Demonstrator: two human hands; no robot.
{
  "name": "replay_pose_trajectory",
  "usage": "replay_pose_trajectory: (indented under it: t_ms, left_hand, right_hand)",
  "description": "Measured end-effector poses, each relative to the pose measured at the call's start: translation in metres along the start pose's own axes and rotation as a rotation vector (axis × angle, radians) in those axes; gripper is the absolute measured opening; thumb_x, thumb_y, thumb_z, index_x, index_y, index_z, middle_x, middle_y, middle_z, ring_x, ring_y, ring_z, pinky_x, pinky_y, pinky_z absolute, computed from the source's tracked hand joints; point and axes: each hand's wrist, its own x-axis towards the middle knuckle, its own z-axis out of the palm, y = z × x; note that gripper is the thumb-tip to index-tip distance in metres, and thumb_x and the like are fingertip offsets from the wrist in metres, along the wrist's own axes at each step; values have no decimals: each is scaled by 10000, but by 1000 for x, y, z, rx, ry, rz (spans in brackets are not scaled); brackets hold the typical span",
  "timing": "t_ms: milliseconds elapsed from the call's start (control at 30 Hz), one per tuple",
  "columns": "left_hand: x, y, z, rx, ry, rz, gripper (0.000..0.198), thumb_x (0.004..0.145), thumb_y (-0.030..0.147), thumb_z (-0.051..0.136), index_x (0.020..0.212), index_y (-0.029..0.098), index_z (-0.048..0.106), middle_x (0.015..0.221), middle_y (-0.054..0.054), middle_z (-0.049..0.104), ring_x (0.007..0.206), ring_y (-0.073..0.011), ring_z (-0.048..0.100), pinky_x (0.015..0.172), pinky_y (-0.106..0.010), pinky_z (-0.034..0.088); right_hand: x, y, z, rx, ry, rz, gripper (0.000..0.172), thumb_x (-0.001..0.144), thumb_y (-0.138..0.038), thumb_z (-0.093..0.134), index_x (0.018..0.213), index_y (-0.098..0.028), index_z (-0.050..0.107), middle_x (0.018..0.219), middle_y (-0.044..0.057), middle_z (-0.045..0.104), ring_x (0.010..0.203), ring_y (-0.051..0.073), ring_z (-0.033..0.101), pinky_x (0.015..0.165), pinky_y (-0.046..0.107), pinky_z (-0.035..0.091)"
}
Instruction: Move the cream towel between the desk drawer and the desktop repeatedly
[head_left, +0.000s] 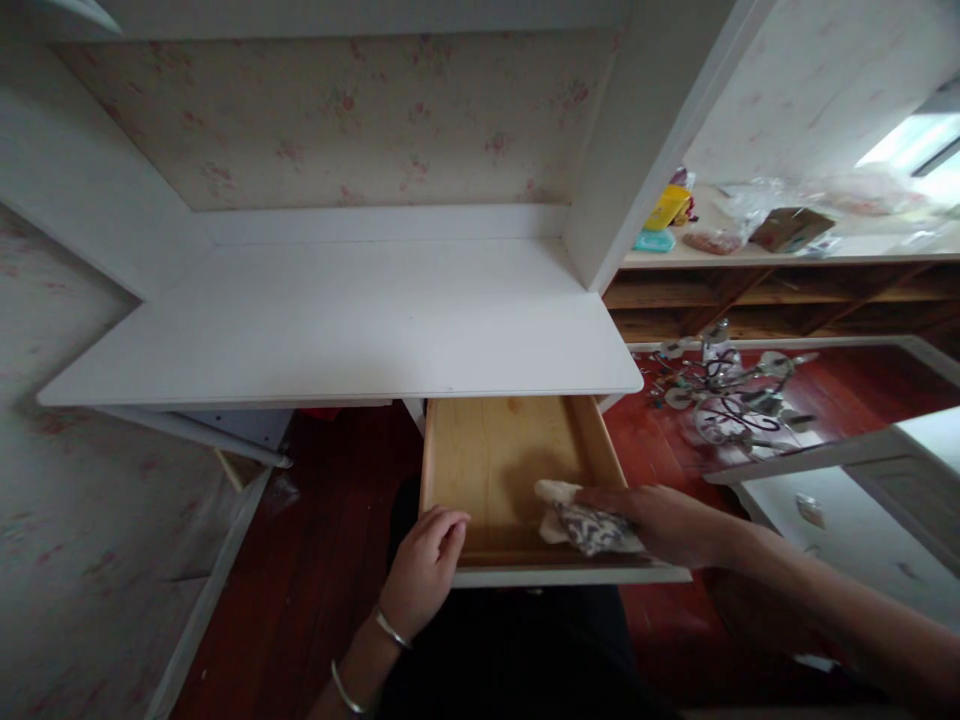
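Pale wood lines the drawer (484, 465), pulled out from under a white desk (375, 320). Inside it, toward the front right corner, is a patterned grey and cream cloth (592, 528), bunched up. The right hand (664, 520) grasps this cloth, its fingers wrapped round it and partly hidden by the folds. The left hand (431, 560) is at the drawer's front left corner with its fingers curled in; I cannot tell whether they grip the edge. Two silver bangles (391, 630) circle the left wrist. Behind the desk runs flowered wallpaper (420, 120). To the right, a lamp (739, 395) with several curved arms lies on the red floor (337, 520), in front of a low shelf (667, 290) that carries a small box (791, 230) and a yellow container (666, 207)
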Motion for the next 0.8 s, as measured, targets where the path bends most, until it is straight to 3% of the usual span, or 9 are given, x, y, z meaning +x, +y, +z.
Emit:
replay_pose_trajectory:
  t_ms: [67, 167, 233, 300, 400, 433, 500, 633, 800]
  left_hand:
    - [0, 2, 4, 11, -88, 19, 258, 965, 290, 422, 978, 227, 672, 946, -39, 692, 905, -151, 657, 832, -280, 536]
    - [-4, 2, 9, 65, -142, 32, 259, 964, 267, 417, 973, 232, 674, 920, -24, 693, 867, -136, 660, 801, -257, 535]
    - [-6, 1, 12, 120, -148, 43, 253, 960, 257, 422, 971, 238, 674, 913, -16, 695, 853, -133, 660, 791, -248, 531]
    - [-7, 0, 15, 171, -160, 62, 251, 958, 251, 423, 982, 248, 673, 924, -8, 701, 852, -133, 664, 784, -244, 526]
    - [-7, -1, 17, 242, -190, 89, 254, 954, 239, 421, 1002, 269, 668, 953, 8, 709, 862, -134, 672, 787, -245, 517]
    - [-7, -1, 17, 264, -205, 92, 254, 953, 237, 421, 1004, 274, 667, 957, 12, 711, 864, -135, 673, 790, -248, 513]
    - [-8, 0, 17, 300, -241, 82, 253, 952, 238, 421, 996, 282, 666, 942, 18, 715, 855, -139, 676, 777, -252, 503]
    - [-9, 2, 17, 370, -288, 5, 265, 963, 254, 398, 958, 290, 660, 866, 19, 720, 801, -151, 684, 686, -244, 470]
    - [-9, 4, 20, 433, -316, -54, 280, 974, 269, 368, 930, 286, 644, 861, 9, 716, 812, -165, 681, 661, -248, 442]
  right_hand:
    - [-5, -5, -20, -134, 48, -84, 751, 705, -67, 494, 1413, -315, 486, 1349, 29, 570, 1096, 256, 622, 948, 347, 459]
    - [-17, -7, -37, -344, 263, -205, 842, 728, 1, 425, 1496, -329, 327, 1549, -7, 289, 1343, 259, 401, 1104, 430, 328]
    - [-22, -4, -29, -466, 339, -231, 873, 713, 38, 420, 1486, -358, 333, 1594, -35, 131, 1430, 308, 206, 1127, 556, 244]
    - [-20, 6, -5, -554, 322, -149, 860, 718, 56, 423, 1449, -396, 390, 1604, -28, 57, 1436, 386, 98, 1067, 684, 227]
    - [-7, 27, 42, -576, 55, 11, 844, 752, 50, 415, 1424, -460, 399, 1596, 34, 137, 1402, 446, 174, 962, 735, 318]
    - [-1, 34, 55, -575, -53, 46, 859, 735, 55, 418, 1420, -463, 402, 1589, 46, 168, 1400, 457, 156, 926, 746, 341]
    - [10, 44, 72, -581, -117, 53, 863, 724, 55, 396, 1431, -440, 394, 1584, 66, 186, 1415, 442, 79, 893, 770, 338]
    - [30, 50, 77, -600, -51, 17, 850, 706, 59, 395, 1474, -305, 362, 1570, 157, 199, 1426, 406, 109, 927, 750, 329]
    - [56, 42, 74, -747, 138, -28, 659, 816, 37, 354, 1390, -254, 495, 1492, 183, 365, 1381, 397, 281, 969, 813, 130]
